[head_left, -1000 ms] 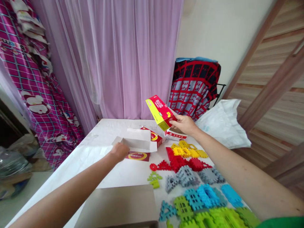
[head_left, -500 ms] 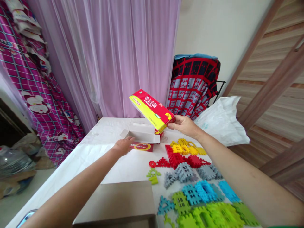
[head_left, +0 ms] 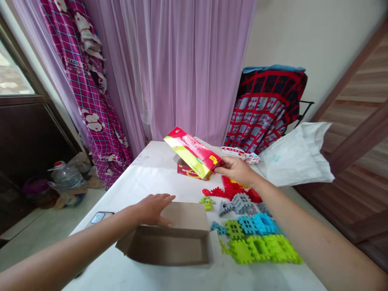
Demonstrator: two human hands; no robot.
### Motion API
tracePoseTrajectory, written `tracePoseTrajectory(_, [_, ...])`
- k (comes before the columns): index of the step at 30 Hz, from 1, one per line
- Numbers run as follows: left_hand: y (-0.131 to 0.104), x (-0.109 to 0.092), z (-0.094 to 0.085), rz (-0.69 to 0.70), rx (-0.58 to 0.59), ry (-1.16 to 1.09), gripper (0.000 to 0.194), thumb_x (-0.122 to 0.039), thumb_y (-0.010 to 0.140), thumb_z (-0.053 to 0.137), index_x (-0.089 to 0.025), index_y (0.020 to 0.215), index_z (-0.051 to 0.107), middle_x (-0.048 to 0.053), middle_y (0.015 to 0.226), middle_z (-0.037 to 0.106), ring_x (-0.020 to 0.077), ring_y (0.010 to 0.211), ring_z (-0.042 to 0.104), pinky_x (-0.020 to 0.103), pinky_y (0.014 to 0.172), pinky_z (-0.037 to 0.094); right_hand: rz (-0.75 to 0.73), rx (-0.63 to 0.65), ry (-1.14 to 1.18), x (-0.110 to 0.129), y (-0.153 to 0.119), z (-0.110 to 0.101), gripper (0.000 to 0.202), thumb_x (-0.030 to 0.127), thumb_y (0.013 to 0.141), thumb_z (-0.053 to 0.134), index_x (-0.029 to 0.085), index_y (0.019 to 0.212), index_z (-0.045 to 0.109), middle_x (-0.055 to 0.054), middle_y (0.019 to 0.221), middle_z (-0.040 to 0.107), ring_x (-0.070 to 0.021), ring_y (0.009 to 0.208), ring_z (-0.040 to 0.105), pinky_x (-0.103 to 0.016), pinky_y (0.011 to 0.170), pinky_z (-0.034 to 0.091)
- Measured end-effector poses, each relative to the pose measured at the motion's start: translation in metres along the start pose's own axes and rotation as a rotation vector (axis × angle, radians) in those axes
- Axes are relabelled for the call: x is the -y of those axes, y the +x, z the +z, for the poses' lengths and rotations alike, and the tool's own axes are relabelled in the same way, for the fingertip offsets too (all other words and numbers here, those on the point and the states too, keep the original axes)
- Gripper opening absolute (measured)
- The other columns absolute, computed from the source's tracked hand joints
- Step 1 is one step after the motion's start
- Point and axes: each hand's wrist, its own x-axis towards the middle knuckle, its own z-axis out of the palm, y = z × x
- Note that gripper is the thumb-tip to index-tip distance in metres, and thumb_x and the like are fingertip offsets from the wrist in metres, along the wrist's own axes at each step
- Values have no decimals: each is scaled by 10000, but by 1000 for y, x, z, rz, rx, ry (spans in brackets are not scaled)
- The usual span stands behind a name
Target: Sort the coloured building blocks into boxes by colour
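Note:
My right hand (head_left: 238, 169) grips the right end of a red and yellow carton (head_left: 194, 151) with printed lettering, tilted above the table. Under it, partly hidden, stands a small open red box (head_left: 184, 170). My left hand (head_left: 154, 208), fingers spread and holding nothing, hovers at the raised flap of an open brown cardboard box (head_left: 189, 216); whether it touches is unclear. Interlocking plastic building pieces lie to the right, sorted by colour: red pieces (head_left: 233, 190), grey pieces (head_left: 241, 203), blue pieces (head_left: 263, 223) and green pieces (head_left: 280, 248). Yellow pieces are mostly behind my right hand.
A phone (head_left: 98, 218) lies near the left table edge. A white plastic bag (head_left: 300, 155) is at the right, close to a chair draped with a patterned red cloth (head_left: 257, 109). A red and white packet (head_left: 233, 152) sits at the back. Bottles (head_left: 68, 178) stand on the floor.
My left hand has left the small red box and come back toward the brown box. My right hand still holds the carton, now lower over the red box. The view has shifted.

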Motion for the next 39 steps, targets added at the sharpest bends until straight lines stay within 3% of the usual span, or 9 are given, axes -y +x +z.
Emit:
tracePoseTrajectory(5, [-12, -24, 13, -11, -51, 107, 937, -489, 675, 736, -221, 1466, 313, 159, 1562, 262, 337, 1419, 281, 512, 1134, 240, -90, -14, -268, 10, -21, 9, 223, 385, 796, 645, 183, 879, 690, -25, 816, 686, -163, 716, 640, -285, 661, 517])
tracePoseTrajectory(9, [-15, -18, 20, -142, -6, 151, 398, -281, 806, 587, -249, 1200, 623, 120, 1231, 659, 289, 1130, 614, 430, 951, 460, -253, -48, -521, 17, -36, 12, 151, 345, 830, 630, 200, 827, 672, -25, 779, 653, -148, 704, 613, -262, 673, 482])
tracePoseTrajectory(11, [-18, -1, 15, -179, 12, 160, 272, -266, 814, 553, -237, 1042, 700, 119, 1056, 725, 293, 1009, 667, 426, 876, 494, -301, -67, -587, 17, -43, 10, 139, 338, 845, 619, 206, 824, 659, -34, 799, 658, -152, 723, 612, -263, 690, 477])
tracePoseTrajectory(17, [-32, 42, 0, -251, -11, 98, 439, -479, 856, 443, -240, 1151, 664, 129, 1166, 692, 313, 1073, 642, 449, 887, 491, -250, -123, -625, 10, -63, -12, 133, 340, 842, 612, 210, 846, 643, -35, 829, 654, -163, 724, 615, -279, 674, 480])
tracePoseTrajectory(20, [-32, 33, 8, -203, 5, -9, 711, -630, 802, 444, -257, 1407, 445, 108, 1371, 566, 286, 1211, 566, 410, 986, 451, -210, -170, -627, 12, -72, -25, 138, 344, 818, 636, 208, 836, 652, -34, 812, 653, -166, 713, 615, -285, 671, 483])
tracePoseTrajectory(23, [-27, 14, 22, -190, 37, -105, 894, -625, 708, 563, -235, 1476, 322, 114, 1419, 516, 304, 1249, 528, 436, 1035, 413, -171, -219, -598, 18, -79, -40, 154, 359, 797, 651, 213, 846, 666, -31, 810, 659, -170, 707, 622, -296, 676, 495])
tracePoseTrajectory(30, [-15, -6, 46, -167, -11, -39, 535, -422, 777, 514, -244, 1278, 574, 103, 1257, 651, 290, 1159, 601, 436, 979, 459, -142, -356, -478, 41, -84, -67, 216, 364, 748, 668, 201, 889, 670, -38, 835, 664, -186, 706, 651, -331, 688, 536])
tracePoseTrajectory(34, [-10, 17, 41, -207, -76, 16, 420, -273, 751, 506, -298, 1146, 645, 44, 1173, 698, 261, 1096, 635, 387, 918, 485, -109, -374, -419, 47, -84, -70, 248, 346, 718, 675, 193, 911, 646, -35, 845, 667, -182, 731, 658, -324, 717, 548])
tracePoseTrajectory(39, [-10, 79, 17, -384, -161, 142, 356, -281, 812, 453, -320, 1109, 645, -11, 1154, 709, 232, 1066, 639, 324, 881, 458, -83, -288, -445, 48, -95, -68, 316, 326, 689, 698, 192, 960, 609, -32, 888, 656, -183, 777, 649, -321, 742, 534])
